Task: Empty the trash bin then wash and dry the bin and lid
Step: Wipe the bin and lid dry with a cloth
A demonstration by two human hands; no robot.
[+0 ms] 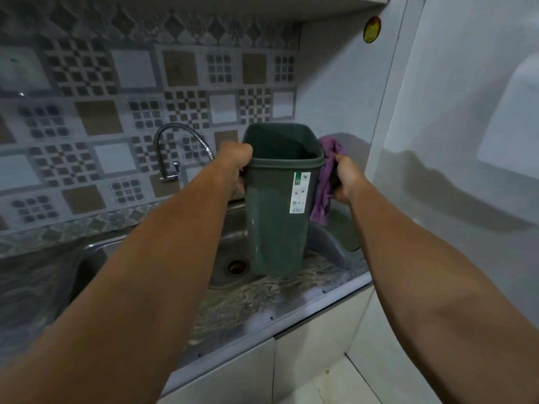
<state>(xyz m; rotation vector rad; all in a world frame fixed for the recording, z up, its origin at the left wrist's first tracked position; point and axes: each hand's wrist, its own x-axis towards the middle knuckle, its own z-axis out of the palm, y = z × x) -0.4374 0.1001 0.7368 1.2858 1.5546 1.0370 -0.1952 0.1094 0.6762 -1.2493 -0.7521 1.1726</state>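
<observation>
Bin upright, mouth up, long axis vertical, left hand gripping rim

the tall plastic trash bin is dark green with a white and green label. the crumpled cloth is purple. the wall tiles carry grey, brown and white checks. the stone desk is mottled grey and brown.
</observation>
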